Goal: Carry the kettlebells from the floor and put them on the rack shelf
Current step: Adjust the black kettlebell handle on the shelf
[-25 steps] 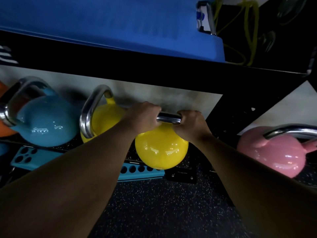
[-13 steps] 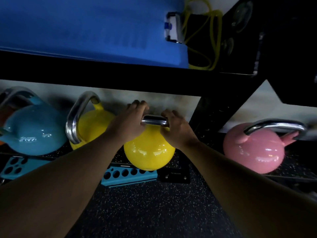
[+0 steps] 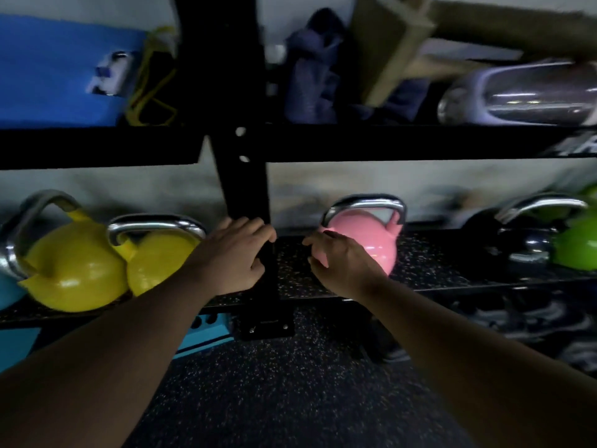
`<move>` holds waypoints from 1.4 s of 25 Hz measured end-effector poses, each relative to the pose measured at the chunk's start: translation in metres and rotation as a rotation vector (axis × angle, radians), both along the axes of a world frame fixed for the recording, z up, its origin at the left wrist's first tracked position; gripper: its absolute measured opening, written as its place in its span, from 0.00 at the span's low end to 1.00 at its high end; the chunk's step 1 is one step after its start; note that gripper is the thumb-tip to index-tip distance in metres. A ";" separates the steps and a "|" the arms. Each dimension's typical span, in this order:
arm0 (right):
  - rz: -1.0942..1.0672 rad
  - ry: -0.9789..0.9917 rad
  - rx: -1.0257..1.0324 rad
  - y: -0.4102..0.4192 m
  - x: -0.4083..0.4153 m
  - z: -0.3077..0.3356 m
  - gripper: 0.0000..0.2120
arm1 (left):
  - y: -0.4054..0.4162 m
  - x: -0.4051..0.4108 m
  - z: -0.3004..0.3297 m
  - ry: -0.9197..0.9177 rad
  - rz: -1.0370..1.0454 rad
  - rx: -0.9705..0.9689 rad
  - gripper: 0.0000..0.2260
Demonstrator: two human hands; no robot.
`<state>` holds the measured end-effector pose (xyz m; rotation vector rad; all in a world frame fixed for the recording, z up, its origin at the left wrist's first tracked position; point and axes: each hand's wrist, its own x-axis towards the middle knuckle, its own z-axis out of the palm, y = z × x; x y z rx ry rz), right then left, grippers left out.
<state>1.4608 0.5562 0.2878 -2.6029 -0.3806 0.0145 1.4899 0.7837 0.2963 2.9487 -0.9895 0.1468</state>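
Note:
Two yellow kettlebells sit side by side on the low rack shelf [image 3: 420,273]: one at the left [image 3: 74,273] and one [image 3: 155,260] right of it with its steel handle on top. My left hand [image 3: 235,253] hovers in front of the black rack post [image 3: 245,189], fingers loosely apart, holding nothing. My right hand [image 3: 342,263] is in front of a pink kettlebell [image 3: 371,244] on the shelf, fingers curled but apart and empty. I cannot tell whether it touches the pink bell.
A green kettlebell [image 3: 578,247] and a black one [image 3: 517,244] stand on the shelf at the right. A blue mat [image 3: 55,69], cloths and a metal bottle [image 3: 529,95] lie on the upper shelf. Speckled rubber floor [image 3: 284,383] lies below, with a teal holed block [image 3: 206,334].
Both hands have let go of the yellow kettlebell's handle; it now rests on the shelf beside the other yellow one. My hands and view have shifted right toward the post and pink kettlebell.

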 end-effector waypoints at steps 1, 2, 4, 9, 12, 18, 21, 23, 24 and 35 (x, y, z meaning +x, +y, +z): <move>-0.018 -0.022 -0.031 -0.030 -0.007 0.004 0.16 | -0.029 -0.001 0.003 0.024 -0.003 0.008 0.19; -0.033 -0.037 -0.070 -0.061 -0.014 0.008 0.16 | -0.059 -0.002 0.005 0.043 -0.005 0.011 0.20; -0.071 -0.063 -0.147 -0.113 -0.024 0.015 0.15 | -0.107 -0.002 0.006 0.083 -0.007 0.015 0.20; -0.233 -0.108 -0.303 -0.259 -0.050 0.025 0.13 | -0.251 -0.002 0.022 0.153 -0.046 0.000 0.20; -0.295 -0.120 -0.385 -0.324 -0.049 0.023 0.12 | -0.320 0.002 0.021 0.086 -0.138 0.003 0.17; -0.433 -0.095 -0.457 -0.444 -0.002 0.013 0.14 | -0.441 0.056 0.000 0.094 -0.172 -0.097 0.16; -0.491 -0.104 -0.466 -0.487 0.021 0.011 0.18 | -0.488 0.078 -0.011 0.137 -0.103 -0.146 0.18; -0.534 -0.068 -0.419 -0.505 0.038 0.006 0.22 | -0.520 0.085 -0.017 0.217 -0.027 -0.236 0.21; -0.536 -0.038 -0.407 -0.511 0.046 0.002 0.23 | -0.536 0.086 -0.020 0.260 -0.002 -0.285 0.22; -0.481 0.188 0.058 -0.545 0.073 -0.032 0.24 | -0.634 0.062 -0.059 0.665 0.757 -1.001 0.31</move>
